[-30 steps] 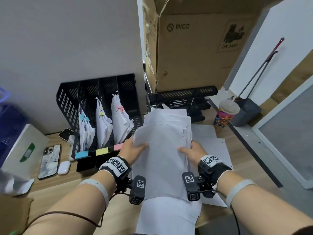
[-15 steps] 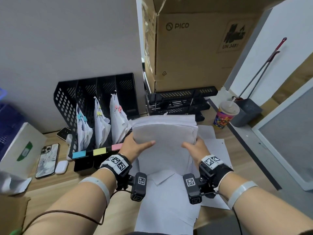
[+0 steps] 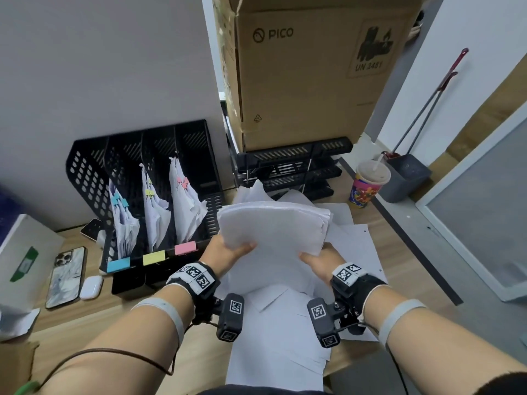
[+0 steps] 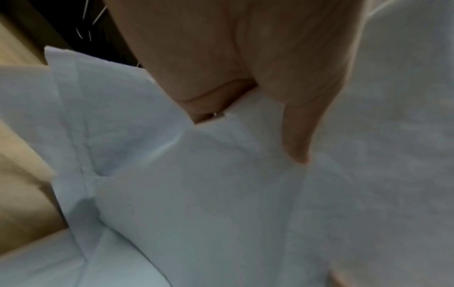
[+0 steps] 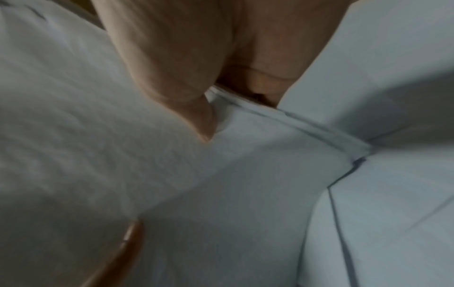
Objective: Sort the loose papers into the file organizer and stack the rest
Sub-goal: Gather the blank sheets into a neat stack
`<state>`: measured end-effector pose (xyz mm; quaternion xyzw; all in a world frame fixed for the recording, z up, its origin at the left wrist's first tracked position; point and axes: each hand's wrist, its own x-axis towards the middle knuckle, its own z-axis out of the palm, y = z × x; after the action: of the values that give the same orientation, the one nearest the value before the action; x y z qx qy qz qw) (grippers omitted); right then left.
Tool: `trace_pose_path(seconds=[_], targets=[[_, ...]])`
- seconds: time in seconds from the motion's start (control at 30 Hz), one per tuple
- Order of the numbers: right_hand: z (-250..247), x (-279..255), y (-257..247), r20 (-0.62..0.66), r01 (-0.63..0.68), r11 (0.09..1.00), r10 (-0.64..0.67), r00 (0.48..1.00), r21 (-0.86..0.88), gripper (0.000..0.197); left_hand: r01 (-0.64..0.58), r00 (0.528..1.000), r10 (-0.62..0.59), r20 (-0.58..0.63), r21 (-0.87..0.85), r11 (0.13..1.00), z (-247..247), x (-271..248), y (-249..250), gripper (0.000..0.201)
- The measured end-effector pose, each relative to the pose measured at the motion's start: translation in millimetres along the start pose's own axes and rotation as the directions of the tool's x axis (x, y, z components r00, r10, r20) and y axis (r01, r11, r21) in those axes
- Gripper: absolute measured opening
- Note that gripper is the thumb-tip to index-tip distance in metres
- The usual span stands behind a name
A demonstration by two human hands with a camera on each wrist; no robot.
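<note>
Both hands hold a thick stack of white papers (image 3: pixel 273 232) upright above the desk. My left hand (image 3: pixel 231 252) grips its left edge, thumb on the front; my right hand (image 3: pixel 319 259) grips the right edge. In the wrist views each thumb presses the stack (image 4: pixel 221 174) (image 5: pixel 245 165). More loose white sheets (image 3: pixel 279 337) lie on the desk under and behind the stack. The black file organizer (image 3: pixel 94 178) stands to the left, with clipped paper bundles in three slots labelled blue (image 3: pixel 118 265), yellow (image 3: pixel 154 258) and pink (image 3: pixel 185 248). Its rightmost slot looks empty.
A black letter tray (image 3: pixel 293 161) under a large cardboard box (image 3: pixel 308 75) stands behind. A paper cup with straw (image 3: pixel 368 186) sits at back right. A phone (image 3: pixel 67 276), earbud case (image 3: pixel 91 287) and white box (image 3: pixel 22 252) lie at left. The desk edge runs along the right.
The stack has been turned from long-side-up to wide and lowered slightly, its edges squared between both hands. Sheets beneath it on the desk show more.
</note>
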<state>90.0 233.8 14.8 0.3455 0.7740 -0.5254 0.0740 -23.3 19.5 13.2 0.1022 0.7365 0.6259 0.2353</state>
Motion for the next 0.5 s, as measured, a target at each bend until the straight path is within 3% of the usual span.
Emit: trace_pose_path(seconds=[0.07, 0.13, 0.27, 0.37, 0.5], targets=[[-9, -1, -7, -0.054, 0.079, 0.997, -0.079, 0.995, -0.005, 0.023, 0.02, 1.0, -0.02, 0.016, 0.027, 0.999, 2, 3, -5, 0.024], [-24, 3, -12, -0.114, 0.123, 0.992, -0.121, 0.986, 0.006, 0.026, 0.127, 0.99, -0.132, 0.058, 0.089, 0.988, 8, 6, -11, 0.023], [-63, 18, 0, -0.187, 0.059, 0.994, -0.075, 0.98, -0.091, 0.031, 0.323, 0.893, -0.405, 0.197, 0.346, 0.881, 26, 4, -43, 0.036], [-84, 27, 25, -0.185, -0.083, 0.985, 0.054, 0.981, -0.153, 0.034, 0.251, 0.837, -0.482, 0.257, 0.604, 0.756, 39, -5, -76, 0.045], [-105, 37, 48, -0.168, -0.254, 0.937, 0.218, 0.961, -0.241, 0.034, 0.214, 0.866, -0.451, 0.218, 0.652, 0.727, 53, -6, -94, 0.044]])
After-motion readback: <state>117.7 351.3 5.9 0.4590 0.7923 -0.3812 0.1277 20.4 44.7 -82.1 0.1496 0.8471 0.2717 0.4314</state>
